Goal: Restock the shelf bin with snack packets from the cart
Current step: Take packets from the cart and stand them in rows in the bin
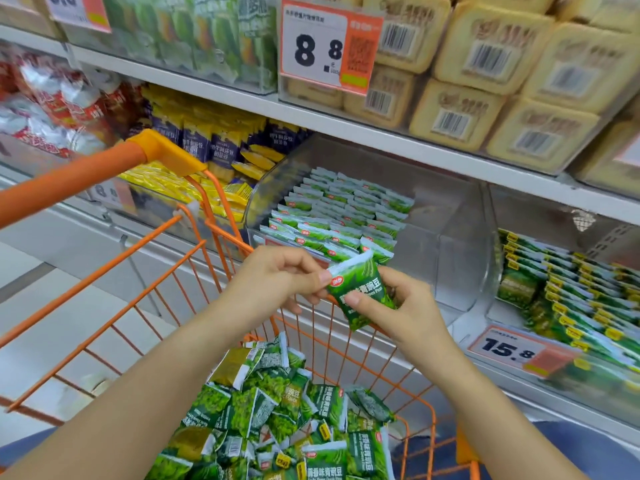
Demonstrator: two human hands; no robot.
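Observation:
Both hands hold one green snack packet [362, 292] above the far rim of the orange cart [166, 258]. My left hand [277, 278] pinches its upper left corner, and my right hand [401, 306] pinches its lower part with the thumb on the front. The packet is tilted, white top edge toward the shelf. Just behind it stands the clear shelf bin [446, 244], its left half filled with neat rows of the same green packets [339, 216]. A loose heap of green packets [284, 424] lies in the cart below my forearms.
The cart handle [79, 174] crosses the left side. Left of the bin are yellow and blue packets [221, 157]. To the right sits another bin of green-yellow packets [568, 292] behind a 15.8 price tag [516, 349]. The upper shelf carries beige boxes [485, 84] and an 8.8 tag [325, 46].

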